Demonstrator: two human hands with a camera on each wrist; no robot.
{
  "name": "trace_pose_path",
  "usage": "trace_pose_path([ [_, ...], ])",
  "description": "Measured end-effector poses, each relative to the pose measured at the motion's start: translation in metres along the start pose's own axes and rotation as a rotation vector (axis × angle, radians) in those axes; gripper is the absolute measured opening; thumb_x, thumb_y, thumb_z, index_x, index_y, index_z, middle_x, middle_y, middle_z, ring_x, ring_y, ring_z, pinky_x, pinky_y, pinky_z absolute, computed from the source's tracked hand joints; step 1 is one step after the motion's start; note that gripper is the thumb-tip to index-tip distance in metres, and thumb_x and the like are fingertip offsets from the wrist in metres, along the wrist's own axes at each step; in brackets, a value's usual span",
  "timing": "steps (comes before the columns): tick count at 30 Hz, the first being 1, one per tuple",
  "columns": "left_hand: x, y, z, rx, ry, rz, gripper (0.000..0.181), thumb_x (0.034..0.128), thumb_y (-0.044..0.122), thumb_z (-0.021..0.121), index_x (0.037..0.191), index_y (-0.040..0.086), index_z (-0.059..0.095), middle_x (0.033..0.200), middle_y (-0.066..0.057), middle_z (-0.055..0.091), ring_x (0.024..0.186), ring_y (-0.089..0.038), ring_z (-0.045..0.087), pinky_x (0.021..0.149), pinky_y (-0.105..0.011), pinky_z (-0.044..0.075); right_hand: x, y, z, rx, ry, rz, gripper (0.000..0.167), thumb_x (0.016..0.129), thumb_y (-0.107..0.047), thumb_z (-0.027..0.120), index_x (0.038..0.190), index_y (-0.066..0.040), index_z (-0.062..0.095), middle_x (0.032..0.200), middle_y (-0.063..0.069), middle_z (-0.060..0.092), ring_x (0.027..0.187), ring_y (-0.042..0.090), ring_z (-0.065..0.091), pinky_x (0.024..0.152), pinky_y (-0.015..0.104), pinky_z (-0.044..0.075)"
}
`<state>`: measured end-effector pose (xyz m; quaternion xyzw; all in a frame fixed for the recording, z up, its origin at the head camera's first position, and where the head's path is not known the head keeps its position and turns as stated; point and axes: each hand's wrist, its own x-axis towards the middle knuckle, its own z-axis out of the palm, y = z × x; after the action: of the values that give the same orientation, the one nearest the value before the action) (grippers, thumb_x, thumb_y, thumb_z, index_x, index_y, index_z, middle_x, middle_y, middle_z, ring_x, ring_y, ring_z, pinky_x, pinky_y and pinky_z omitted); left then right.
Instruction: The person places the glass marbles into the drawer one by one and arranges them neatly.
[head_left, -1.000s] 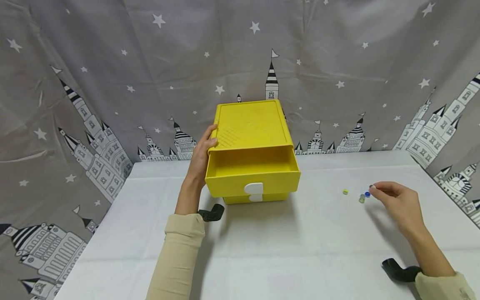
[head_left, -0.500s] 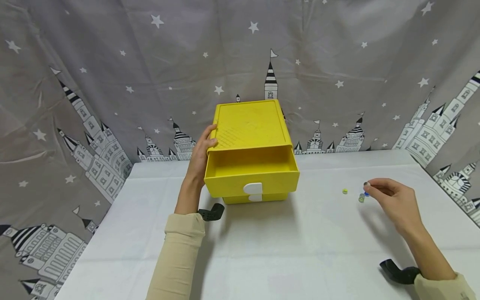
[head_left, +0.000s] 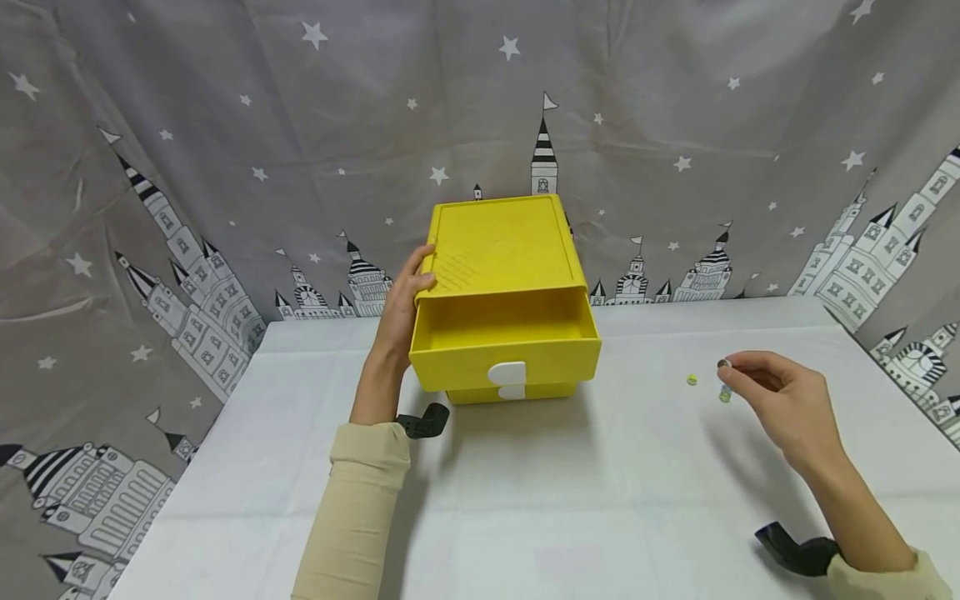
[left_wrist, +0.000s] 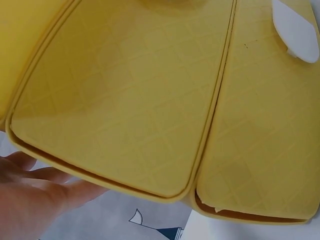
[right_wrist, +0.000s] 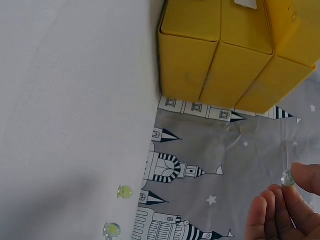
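A yellow drawer box point(head_left: 502, 246) stands on the white table with its top drawer point(head_left: 457, 367) pulled out; inside, the visible part of that drawer holds nothing. Against the box's left side rests my left hand point(head_left: 397, 312), thumb and fingertip at the top edge; in the left wrist view the hand point(left_wrist: 45, 195) lies along the box's edge. Over the table at the right, my right hand point(head_left: 791, 408) pinches a small clear marble point(right_wrist: 287, 178) between thumb and fingertip. Beneath and beside it lie small glass marbles, one yellow-green point(head_left: 692, 380) and another greenish point(head_left: 724, 397).
Behind the table point(head_left: 525, 517) hangs a grey curtain point(head_left: 337, 167) printed with stars and castles. A lower drawer with a white handle point(head_left: 512, 392) sits beneath the pulled-out one. Black devices are strapped at both wrists.
My right hand has moved a little left and slightly up with the pinched marble, now covering the blue marble seen before. My left hand has stayed on the box.
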<state>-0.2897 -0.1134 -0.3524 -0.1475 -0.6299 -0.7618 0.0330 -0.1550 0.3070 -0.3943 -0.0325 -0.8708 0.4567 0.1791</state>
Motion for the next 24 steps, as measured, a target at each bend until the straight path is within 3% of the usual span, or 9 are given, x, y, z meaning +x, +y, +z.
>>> trace_pose_path([
  [12, 0.000, 0.000, -0.001, 0.031, -0.007, 0.000, 0.055, 0.0923, 0.025, 0.045, 0.147, 0.019, 0.042, 0.137, -0.007, 0.044, 0.112, -0.021, 0.049, 0.096, -0.035, 0.040, -0.003, -0.010, 0.005, 0.033, -0.009, -0.096, 0.024, 0.093, -0.018, 0.068, 0.109, 0.001, 0.069, 0.091, -0.021, 0.065, 0.083, -0.003, 0.061, 0.070, 0.011, 0.043],
  [24, 0.000, 0.000, 0.000, 0.035, 0.014, -0.001, 0.056, 0.0918, 0.024, 0.044, 0.148, 0.019, 0.041, 0.136, -0.007, 0.045, 0.110, -0.021, 0.051, 0.094, -0.033, 0.041, -0.004, -0.034, 0.012, 0.073, -0.021, -0.159, 0.021, 0.092, -0.014, 0.070, 0.107, 0.001, 0.070, 0.092, -0.018, 0.068, 0.081, 0.001, 0.064, 0.068, 0.013, 0.047],
])
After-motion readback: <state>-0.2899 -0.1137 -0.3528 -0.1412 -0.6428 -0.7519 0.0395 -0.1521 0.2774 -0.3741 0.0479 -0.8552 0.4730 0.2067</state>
